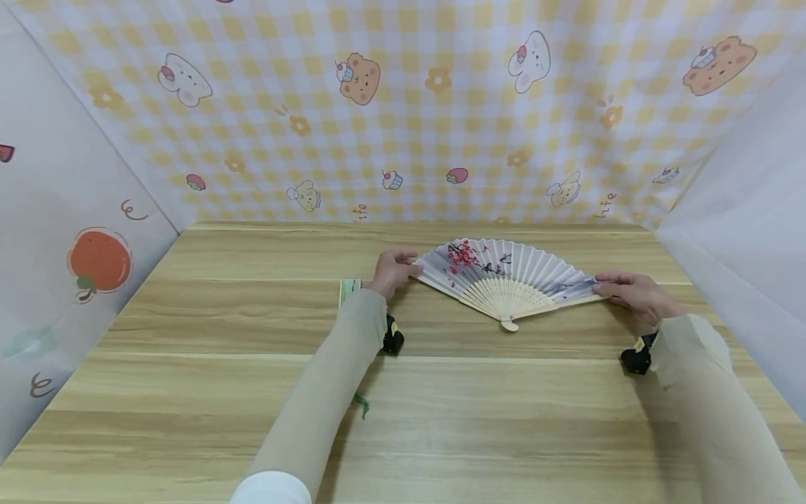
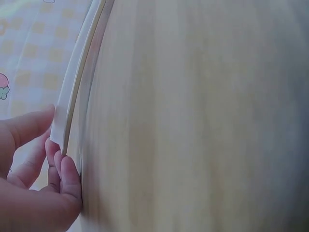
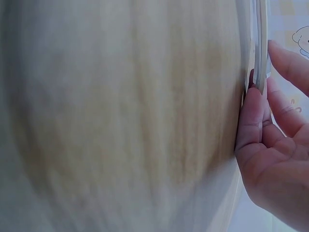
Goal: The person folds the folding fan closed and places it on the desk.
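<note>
A spread folding fan (image 1: 497, 269) lies near the far side of the wooden table, its pleated leaf pale grey-white with red blossoms and dark branches. Its pale ribs meet at a rounded pivot end toward the near side. My left hand (image 1: 395, 271) pinches the fan's left end; in the left wrist view the thumb is on one side of the edge strip (image 2: 72, 92) and the fingertips on the other. At the opposite end my right hand (image 1: 636, 292) pinches the right outer edge. The right wrist view shows that edge (image 3: 260, 43) between thumb and fingers.
A narrow green-and-white strip (image 1: 350, 288) lies partly under my left forearm, and a green cord (image 1: 362, 402) shows lower down by the same sleeve. Behind the wooden table (image 1: 491, 434) hangs a yellow checked cloth (image 1: 415, 119). White sheets border both sides.
</note>
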`<state>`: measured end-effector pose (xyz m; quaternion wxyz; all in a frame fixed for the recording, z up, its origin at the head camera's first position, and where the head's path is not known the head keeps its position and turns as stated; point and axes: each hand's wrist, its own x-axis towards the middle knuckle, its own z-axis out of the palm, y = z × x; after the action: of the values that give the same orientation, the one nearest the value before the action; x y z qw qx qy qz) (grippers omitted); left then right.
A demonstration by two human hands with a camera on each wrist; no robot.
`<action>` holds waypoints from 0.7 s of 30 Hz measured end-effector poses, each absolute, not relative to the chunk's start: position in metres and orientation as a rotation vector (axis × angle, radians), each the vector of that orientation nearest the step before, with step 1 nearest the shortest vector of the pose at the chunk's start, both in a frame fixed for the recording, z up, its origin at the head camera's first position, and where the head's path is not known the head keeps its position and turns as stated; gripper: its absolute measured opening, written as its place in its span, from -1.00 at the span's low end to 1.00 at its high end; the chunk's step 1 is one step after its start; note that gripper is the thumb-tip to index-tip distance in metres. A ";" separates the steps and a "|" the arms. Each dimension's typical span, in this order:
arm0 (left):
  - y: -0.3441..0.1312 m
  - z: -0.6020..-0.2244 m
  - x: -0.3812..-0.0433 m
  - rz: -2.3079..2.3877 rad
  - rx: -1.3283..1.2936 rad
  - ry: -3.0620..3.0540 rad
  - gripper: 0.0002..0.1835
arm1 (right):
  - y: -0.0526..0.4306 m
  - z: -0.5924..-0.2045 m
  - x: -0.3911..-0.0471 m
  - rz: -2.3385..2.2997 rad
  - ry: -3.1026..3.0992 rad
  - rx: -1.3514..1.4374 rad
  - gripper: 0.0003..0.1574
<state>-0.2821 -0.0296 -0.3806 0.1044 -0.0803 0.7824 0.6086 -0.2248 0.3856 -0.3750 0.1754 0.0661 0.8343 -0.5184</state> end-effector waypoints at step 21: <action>-0.023 -0.378 -0.278 1.822 -0.246 2.331 -0.62 | 0.385 -0.374 -0.220 -1.560 2.314 0.212 -0.77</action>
<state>-0.2782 -0.0235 -0.3784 0.0864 -0.0826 0.7822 0.6115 -0.2202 0.3853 -0.3745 0.1704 0.0747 0.8147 -0.5492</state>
